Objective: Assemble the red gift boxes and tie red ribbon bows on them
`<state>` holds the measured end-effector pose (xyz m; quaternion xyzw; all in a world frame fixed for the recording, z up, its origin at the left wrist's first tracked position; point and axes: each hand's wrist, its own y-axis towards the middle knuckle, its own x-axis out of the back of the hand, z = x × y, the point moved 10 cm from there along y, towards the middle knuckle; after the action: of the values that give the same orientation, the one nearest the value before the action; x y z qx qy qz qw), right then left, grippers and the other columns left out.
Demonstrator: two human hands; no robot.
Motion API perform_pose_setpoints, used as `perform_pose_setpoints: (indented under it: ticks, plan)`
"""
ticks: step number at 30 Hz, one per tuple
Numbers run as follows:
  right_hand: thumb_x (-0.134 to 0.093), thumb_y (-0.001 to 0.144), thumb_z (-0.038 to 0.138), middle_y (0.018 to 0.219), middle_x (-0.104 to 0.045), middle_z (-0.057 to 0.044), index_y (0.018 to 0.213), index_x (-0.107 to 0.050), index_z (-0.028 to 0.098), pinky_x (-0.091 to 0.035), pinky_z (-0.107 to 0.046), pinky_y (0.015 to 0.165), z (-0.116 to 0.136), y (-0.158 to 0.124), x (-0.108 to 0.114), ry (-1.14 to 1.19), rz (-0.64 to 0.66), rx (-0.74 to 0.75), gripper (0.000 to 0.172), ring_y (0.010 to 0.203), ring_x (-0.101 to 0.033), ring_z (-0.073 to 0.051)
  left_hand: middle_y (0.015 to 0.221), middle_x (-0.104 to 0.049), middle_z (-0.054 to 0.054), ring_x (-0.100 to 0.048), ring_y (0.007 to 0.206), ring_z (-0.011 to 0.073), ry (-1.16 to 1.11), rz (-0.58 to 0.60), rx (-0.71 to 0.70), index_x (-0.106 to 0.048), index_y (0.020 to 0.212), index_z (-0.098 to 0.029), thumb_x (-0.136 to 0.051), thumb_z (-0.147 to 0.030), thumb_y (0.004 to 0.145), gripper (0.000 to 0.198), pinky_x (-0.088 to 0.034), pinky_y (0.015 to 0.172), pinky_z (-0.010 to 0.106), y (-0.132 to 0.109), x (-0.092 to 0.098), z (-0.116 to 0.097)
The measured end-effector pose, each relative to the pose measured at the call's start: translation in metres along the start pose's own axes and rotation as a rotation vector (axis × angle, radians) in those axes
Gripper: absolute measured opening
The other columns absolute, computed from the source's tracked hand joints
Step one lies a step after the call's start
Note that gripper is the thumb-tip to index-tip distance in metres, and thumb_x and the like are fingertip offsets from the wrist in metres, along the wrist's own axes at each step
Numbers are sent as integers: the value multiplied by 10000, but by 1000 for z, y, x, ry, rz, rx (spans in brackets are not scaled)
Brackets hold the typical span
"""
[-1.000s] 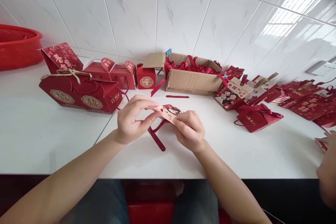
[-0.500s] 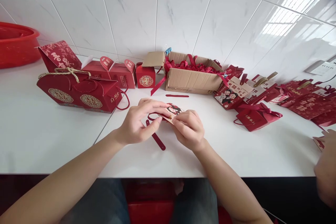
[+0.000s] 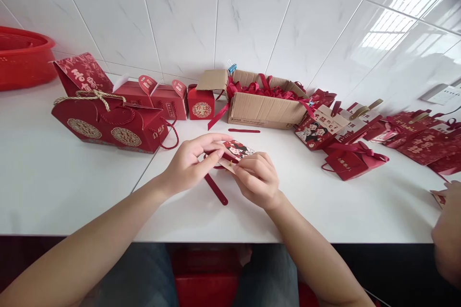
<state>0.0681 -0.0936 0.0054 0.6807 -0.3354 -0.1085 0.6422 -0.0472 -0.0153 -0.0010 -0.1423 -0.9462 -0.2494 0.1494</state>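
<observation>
Between my hands is a small red-and-cream gift box (image 3: 239, 149) with cartoon figures printed on it, low over the table. My left hand (image 3: 196, 160) curves over its left side, thumb and fingers closed on a dark red strap (image 3: 229, 155) that lies across the cream edge. From the right, my right hand (image 3: 258, 177) pinches that edge near a small gold-coloured fastener (image 3: 231, 163). My fingers hide part of the box. Below my left hand a loose dark red strap (image 3: 217, 190) lies on the table, and another strap (image 3: 244, 130) lies beyond the box.
A cardboard box (image 3: 264, 110) full of red ribbons stands by the tiled wall. Red gift boxes (image 3: 108, 127) are at the left, with a red basin (image 3: 27, 64) behind. More gift boxes (image 3: 319, 127) line the right. Another person's hand (image 3: 448, 211) is at the right edge.
My left fingers have shifted on the box, and the dark red strap now shows across its cream edge. My right hand keeps its pinch. The view has shifted slightly.
</observation>
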Motion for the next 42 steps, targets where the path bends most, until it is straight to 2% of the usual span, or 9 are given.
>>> perform_pose_setpoints:
  ticks: [6, 13, 17, 21, 27, 32, 35, 38, 42]
  plan:
    - [-649, 796, 57, 717, -602, -1, 801, -524, 215, -449, -273, 580, -1, 2, 2, 14, -5, -10, 202, 647, -567, -114, 1011, -732, 86, -702, 934, 211, 33, -24, -79, -700, 1033, -166, -541, -242, 885, 230, -588, 789, 266, 1, 2, -9]
    - [-670, 807, 87, 729, -625, -1, 808, -531, 219, -457, -280, 586, -3, 1, 1, 41, 0, -35, 191, 661, -587, -118, 971, -717, 51, -703, 849, 153, 120, -50, -330, -702, 904, -172, -567, -113, 838, 162, -587, 726, 216, -6, 2, -31]
    - [-667, 820, 111, 743, -628, 4, 801, -533, 233, -458, -281, 588, -4, 1, 1, 41, 0, -48, 182, 661, -592, -114, 991, -702, 51, -696, 831, 125, 142, -89, -415, -692, 901, -166, -583, -63, 809, 176, -578, 678, 170, -8, 4, -37]
    - [-670, 820, 119, 737, -621, 3, 814, -541, 232, -448, -285, 573, -4, 1, 1, 46, -4, -45, 172, 652, -581, -117, 956, -711, 53, -700, 836, 128, 60, -68, -451, -661, 940, -165, -587, -51, 803, 193, -587, 695, 180, -9, 4, -37]
    - [-663, 818, 114, 738, -620, -16, 866, -552, 221, -483, -298, 567, -5, -1, 2, 83, -12, -64, 162, 650, -604, -137, 845, -726, 43, -708, 798, 142, -53, 35, -509, -600, 1100, -168, -578, -24, 785, 347, -608, 720, 209, -12, -2, -39]
    - [-687, 812, 170, 825, -629, -25, 999, -533, 250, -559, -285, 604, -19, -1, 5, 237, -52, -251, 255, 743, -660, -157, 874, -703, 60, -697, 835, 163, -74, 126, -510, -569, 1143, -167, -595, -10, 742, 432, -614, 747, 242, -13, -7, -41]
    - [-707, 801, 242, 936, -666, -71, 1098, -542, 235, -586, -324, 677, -28, -2, -1, 298, 3, -347, 339, 857, -684, -197, 866, -686, 65, -686, 836, 172, -74, 161, -531, -549, 1157, -149, -614, -18, 714, 466, -608, 763, 261, -14, -9, -42]
    - [-682, 815, 227, 961, -682, -79, 1089, -604, 236, -576, -335, 705, -26, -3, -5, 307, 55, -313, 285, 846, -688, -195, 848, -677, 60, -678, 809, 172, -62, 167, -539, -536, 1159, -152, -618, -41, 709, 471, -600, 763, 277, -14, -9, -42]
    - [-678, 812, 208, 909, -689, -56, 1055, -648, 244, -560, -318, 684, -25, -6, -5, 297, 50, -294, 248, 784, -681, -172, 824, -674, 52, -676, 778, 175, -45, 166, -537, -527, 1157, -174, -605, -58, 710, 468, -595, 727, 284, -14, -8, -40]
